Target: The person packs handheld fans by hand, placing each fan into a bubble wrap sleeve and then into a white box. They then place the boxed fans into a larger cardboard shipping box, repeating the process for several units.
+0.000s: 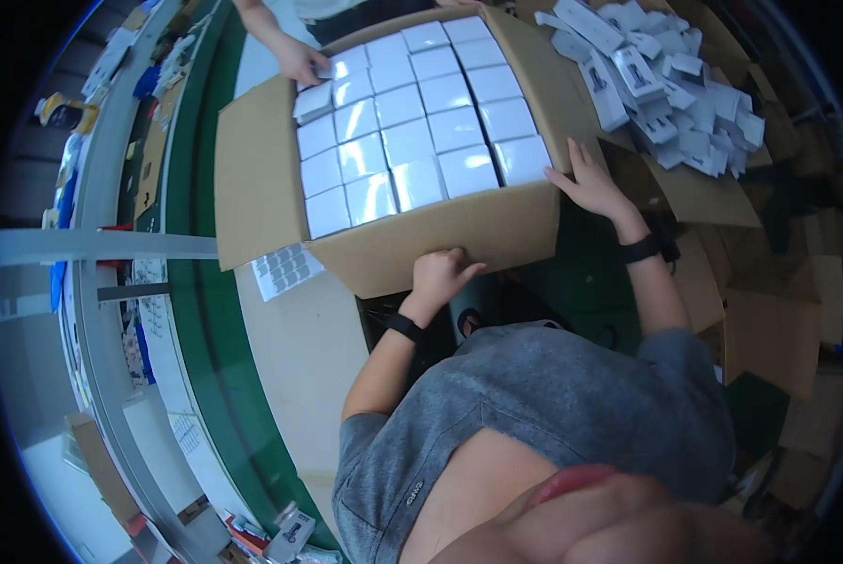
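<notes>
A large open cardboard carton (440, 235) stands before me, packed with rows of small white boxes (407, 138). At its near side, my left hand (440, 280) is closed at the lower edge of the near cardboard panel, thumb pointing right. My right hand (592, 183) lies at the near right corner of the carton, fingers stretched and spread, thumb over the edge. Across from me, a co-worker's hand (301, 64) touches a white box (313, 101) at the far left corner; this box sits slightly raised and tilted against its neighbours.
A heap of loose white boxes (666, 85) lies on cardboard at the far right. Several open brown cartons (769, 329) stand at my right. Left of the carton runs a pale tabletop (299, 367) with a sheet of grey labels (285, 271), beside a green strip (228, 376).
</notes>
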The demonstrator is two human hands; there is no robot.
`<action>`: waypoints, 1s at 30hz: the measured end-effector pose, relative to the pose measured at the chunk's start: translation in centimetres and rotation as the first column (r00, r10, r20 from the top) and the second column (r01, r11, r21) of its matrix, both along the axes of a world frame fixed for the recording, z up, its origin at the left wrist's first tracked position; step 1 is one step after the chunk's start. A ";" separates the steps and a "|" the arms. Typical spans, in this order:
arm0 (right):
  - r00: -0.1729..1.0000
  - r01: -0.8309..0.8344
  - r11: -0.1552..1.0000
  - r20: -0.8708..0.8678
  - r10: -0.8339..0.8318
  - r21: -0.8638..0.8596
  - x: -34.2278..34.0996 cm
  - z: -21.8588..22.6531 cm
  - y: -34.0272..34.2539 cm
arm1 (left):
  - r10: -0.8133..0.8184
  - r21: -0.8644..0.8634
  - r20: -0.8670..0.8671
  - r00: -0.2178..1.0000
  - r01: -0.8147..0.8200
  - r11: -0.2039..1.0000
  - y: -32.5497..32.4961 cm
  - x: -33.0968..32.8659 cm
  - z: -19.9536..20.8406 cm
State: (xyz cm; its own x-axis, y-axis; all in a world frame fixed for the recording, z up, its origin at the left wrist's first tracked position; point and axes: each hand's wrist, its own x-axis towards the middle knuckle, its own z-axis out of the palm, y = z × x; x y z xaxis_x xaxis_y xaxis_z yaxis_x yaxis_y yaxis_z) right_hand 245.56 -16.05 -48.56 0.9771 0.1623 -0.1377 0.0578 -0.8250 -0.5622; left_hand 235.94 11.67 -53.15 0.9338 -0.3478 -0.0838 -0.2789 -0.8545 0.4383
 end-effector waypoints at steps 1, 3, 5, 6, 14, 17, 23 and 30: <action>1.000 -0.017 1.000 0.021 0.017 0.004 0.9 -0.2 -0.4 | 0.009 -0.021 0.063 0.998 -0.008 1.000 -0.2 0.2 -0.3; 0.995 -0.084 0.996 -0.050 0.086 0.038 2.2 -1.4 -1.9 | 0.020 -0.065 0.168 0.986 -0.009 0.998 -0.9 -0.1 -0.6; 0.984 -0.149 0.987 -0.089 0.154 0.051 2.9 1.5 -0.4 | 0.058 -0.047 0.130 0.990 -0.053 0.997 -1.2 -0.7 0.0; 0.956 -0.235 0.961 -0.215 0.201 -0.143 3.6 3.9 -0.6 | 0.077 -0.029 0.085 0.993 -0.075 0.997 -1.4 -1.0 0.3; 0.748 -0.513 0.793 0.282 0.601 -0.329 16.3 13.7 3.9 | 0.213 -0.032 -0.035 0.977 -0.214 0.976 -1.7 -0.8 0.0; 0.680 -0.674 0.670 0.094 0.728 -0.311 19.4 12.8 9.1 | 0.254 -0.099 -0.144 0.956 -0.269 0.958 -2.0 -1.7 1.0; 0.449 -0.665 0.459 0.176 0.876 -0.589 18.6 1.6 13.2 | 0.224 -0.312 -0.353 0.908 -0.341 0.887 -0.2 -3.0 8.4; 0.199 -0.789 0.290 0.221 0.955 -0.542 20.4 2.1 10.7 | 0.485 -0.205 0.201 0.851 -0.447 0.871 1.7 -4.9 10.3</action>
State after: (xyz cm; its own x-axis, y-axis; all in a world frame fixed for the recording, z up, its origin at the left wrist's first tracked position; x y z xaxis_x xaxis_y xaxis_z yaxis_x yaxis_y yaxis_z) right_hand 265.95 -5.35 -46.42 0.1470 0.9890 0.0163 0.9891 -0.1471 0.0041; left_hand 231.02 13.37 -42.86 0.9735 0.1428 0.1786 0.0247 -0.8422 0.5385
